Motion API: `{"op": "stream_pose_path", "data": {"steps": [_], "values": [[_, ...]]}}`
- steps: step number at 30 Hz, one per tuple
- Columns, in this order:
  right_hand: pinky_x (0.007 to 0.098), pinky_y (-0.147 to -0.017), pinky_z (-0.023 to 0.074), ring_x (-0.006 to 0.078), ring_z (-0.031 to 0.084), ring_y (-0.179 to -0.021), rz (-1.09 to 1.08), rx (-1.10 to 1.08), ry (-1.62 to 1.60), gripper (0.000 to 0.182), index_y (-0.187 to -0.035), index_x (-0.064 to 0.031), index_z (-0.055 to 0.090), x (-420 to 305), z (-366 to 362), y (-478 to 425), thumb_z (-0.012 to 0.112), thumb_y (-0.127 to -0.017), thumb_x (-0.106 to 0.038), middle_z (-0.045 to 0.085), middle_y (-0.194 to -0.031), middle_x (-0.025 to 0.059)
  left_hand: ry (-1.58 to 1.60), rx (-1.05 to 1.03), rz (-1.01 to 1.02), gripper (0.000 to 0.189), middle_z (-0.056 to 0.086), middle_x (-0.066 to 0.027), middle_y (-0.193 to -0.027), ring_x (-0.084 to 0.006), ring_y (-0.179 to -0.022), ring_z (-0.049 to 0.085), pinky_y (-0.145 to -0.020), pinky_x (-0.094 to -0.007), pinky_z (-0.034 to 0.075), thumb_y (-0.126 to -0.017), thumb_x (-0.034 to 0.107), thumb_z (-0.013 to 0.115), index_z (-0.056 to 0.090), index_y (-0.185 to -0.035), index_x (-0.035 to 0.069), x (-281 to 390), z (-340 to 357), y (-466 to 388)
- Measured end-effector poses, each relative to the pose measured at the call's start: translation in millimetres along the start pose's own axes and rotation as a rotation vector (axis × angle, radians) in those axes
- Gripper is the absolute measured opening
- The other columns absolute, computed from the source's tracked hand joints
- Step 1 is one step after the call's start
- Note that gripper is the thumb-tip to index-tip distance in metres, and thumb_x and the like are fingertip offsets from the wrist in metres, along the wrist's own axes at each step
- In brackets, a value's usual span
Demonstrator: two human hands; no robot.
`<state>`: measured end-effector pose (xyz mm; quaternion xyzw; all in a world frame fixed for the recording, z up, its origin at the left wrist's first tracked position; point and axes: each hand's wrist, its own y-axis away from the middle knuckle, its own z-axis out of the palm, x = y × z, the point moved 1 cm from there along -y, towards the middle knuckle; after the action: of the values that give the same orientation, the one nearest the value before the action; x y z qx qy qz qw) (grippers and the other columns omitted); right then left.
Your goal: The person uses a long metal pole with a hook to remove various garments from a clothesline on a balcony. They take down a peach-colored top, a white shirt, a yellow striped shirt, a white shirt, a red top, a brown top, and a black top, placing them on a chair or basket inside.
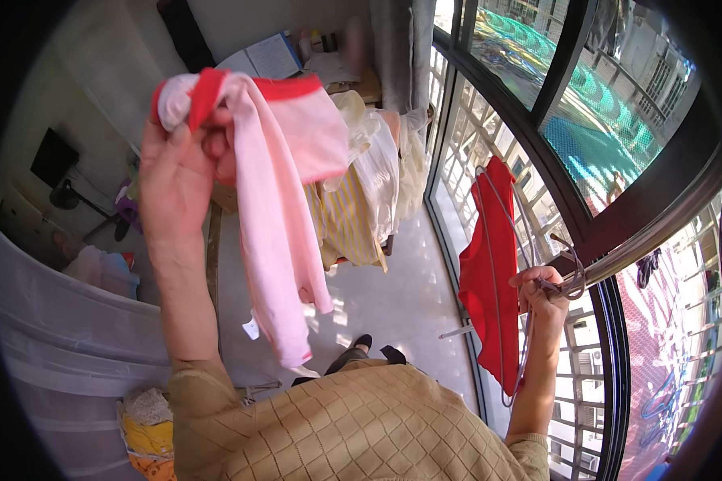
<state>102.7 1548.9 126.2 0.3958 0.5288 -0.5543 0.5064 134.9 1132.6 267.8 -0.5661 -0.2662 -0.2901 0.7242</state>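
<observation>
My left hand (177, 168) is raised and grips a pink garment (271, 210) with red trim near its red-edged top. The long pink part of the cloth hangs down, and a small white tag sticks out low at its side. At the right, my right hand (540, 294) is closed around the neck of wire hangers (526, 231), just beside a metal rail (656, 231). A red garment (490, 276) hangs below and left of that hand, with a hanger's wire running across it. Whether the hanger hook rests on the rail cannot be told.
Black-framed sliding windows (517, 108) with a metal grille stand along the right. Several light-coloured clothes (361, 186) are heaped ahead, before a desk with an open notebook (268, 57). White netting (72, 361) hangs at the left, near a yellow bundle (147, 433). A desk lamp (66, 195) stands further off.
</observation>
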Motion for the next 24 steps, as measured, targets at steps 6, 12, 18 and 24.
{"op": "stream_pose_path", "data": {"steps": [6,12,18,24], "values": [[0.0191,-0.047,0.0381,0.0061,0.048,-0.051,0.072,0.163,0.013,0.011,-0.078,0.0019,0.058,4,36,-8,0.050,-0.072,0.004,0.064,-0.075,0.0101,-0.304,0.117,0.023,0.040,0.050,-0.0139,-0.121,-0.0206,-0.112,0.048,-0.093,-0.0321,0.037,-0.088,0.013,0.050,0.039,-0.125,0.001,-100,-68,-140],[0.0215,-0.044,0.0349,0.0103,0.044,-0.045,0.003,0.105,-0.059,0.024,-0.081,-0.0016,0.055,14,38,1,0.068,-0.075,-0.021,0.060,-0.072,0.0158,-1.221,-0.300,-0.558,0.056,0.053,-0.0185,-0.117,-0.0269,-0.109,0.051,-0.092,-0.0319,0.037,-0.080,0.043,0.053,0.049,-0.121,0.005,-296,-163,-94],[0.0221,-0.043,0.0360,0.0112,0.046,-0.049,0.042,0.044,-0.148,0.010,-0.078,-0.0007,0.057,11,41,8,0.060,-0.071,-0.007,0.060,-0.069,0.0135,-1.153,-0.177,-0.128,0.041,0.060,-0.0143,-0.104,-0.0249,-0.099,0.056,-0.082,-0.0329,0.044,-0.077,0.027,0.062,0.055,-0.111,0.005,-246,-80,-85],[0.0213,-0.055,0.0417,0.0136,0.054,-0.066,0.146,-0.202,-0.257,0.010,-0.082,0.0005,0.059,4,37,21,0.063,-0.076,-0.005,0.060,-0.076,0.0085,-0.566,-0.613,-0.003,0.032,0.058,-0.0080,-0.105,-0.0193,-0.093,0.057,-0.075,-0.0296,0.048,-0.074,0.010,0.062,0.057,-0.106,0.005,-175,131,9]]}}
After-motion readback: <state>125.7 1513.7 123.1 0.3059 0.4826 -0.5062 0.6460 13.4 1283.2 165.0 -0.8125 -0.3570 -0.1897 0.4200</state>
